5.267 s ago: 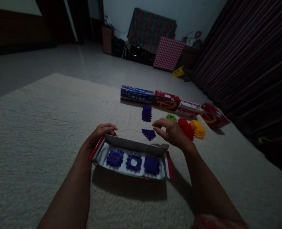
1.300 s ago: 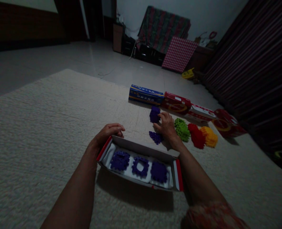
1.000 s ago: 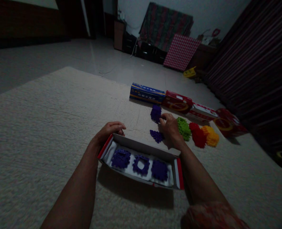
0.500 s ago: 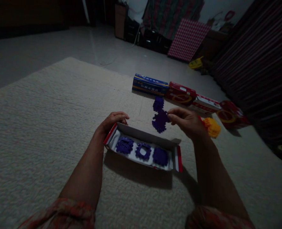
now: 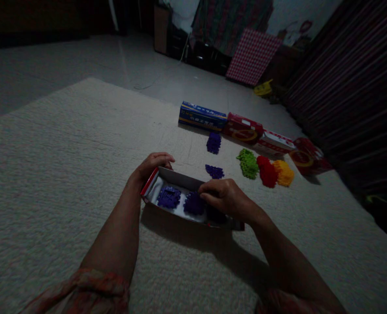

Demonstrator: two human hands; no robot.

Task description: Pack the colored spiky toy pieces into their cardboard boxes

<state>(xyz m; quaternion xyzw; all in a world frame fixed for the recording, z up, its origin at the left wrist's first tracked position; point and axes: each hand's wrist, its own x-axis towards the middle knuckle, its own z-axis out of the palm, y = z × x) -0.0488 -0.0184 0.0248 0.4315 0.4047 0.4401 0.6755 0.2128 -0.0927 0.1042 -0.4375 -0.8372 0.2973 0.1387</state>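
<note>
The right hand [image 5: 227, 196] pinches a purple interlocking tile [image 5: 193, 204] mid-box, while the half-curled left hand [image 5: 154, 165] touches the open carton's [image 5: 179, 178] far left corner, its grip unclear.

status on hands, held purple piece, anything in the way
Left hand at box's left end. Right hand pinching purple piece mid-box. Nothing seen blocking it.

Scene dimly lit. Soft shadows thrown toward camera on mat [image 5: 82, 196] by box [image 5: 180, 177] and right hand [image 5: 226, 198]; box's right end darkened. Faint glare reflected off floor [image 5: 82, 65]. Curtain [image 5: 337, 96] sunk in gloom. Detail blurred by grain, edges stretched.
</note>
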